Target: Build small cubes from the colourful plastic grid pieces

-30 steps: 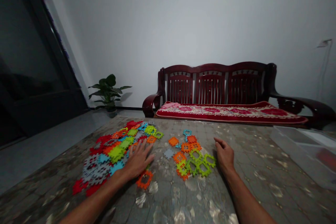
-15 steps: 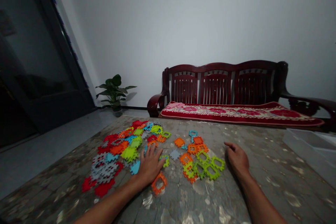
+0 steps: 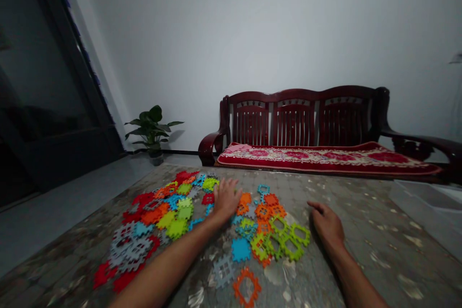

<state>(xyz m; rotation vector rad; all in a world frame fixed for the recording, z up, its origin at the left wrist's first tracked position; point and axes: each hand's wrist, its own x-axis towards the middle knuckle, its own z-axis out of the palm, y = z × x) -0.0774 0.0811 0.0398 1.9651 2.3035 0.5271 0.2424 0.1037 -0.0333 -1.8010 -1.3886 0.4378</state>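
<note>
My left hand (image 3: 226,198), fingers spread, lies over the far middle of the loose plastic pieces, touching or just above some of them. What is under its palm is hidden. Near its wrist lie a blue square piece (image 3: 240,249), a grey window piece (image 3: 223,271) and an orange ring-shaped piece (image 3: 247,288). My right hand (image 3: 327,227) rests on its side on the table, holding nothing, its index finger partly stretched toward the green frame pieces (image 3: 291,246). Orange pieces (image 3: 263,211) lie between the hands.
A heap of red pieces (image 3: 103,274), grey pieces (image 3: 132,252) and green pieces (image 3: 176,229) covers the table's left side. A clear plastic bin (image 3: 415,207) stands at the right edge. Beyond the patterned table (image 3: 364,250) are a wooden bench (image 3: 296,120) and a potted plant (image 3: 153,127).
My left hand has moved right and away from me. Blue, grey and orange pieces near it now lie farther right, closer to the green frames. My right hand has stayed nearly still.
</note>
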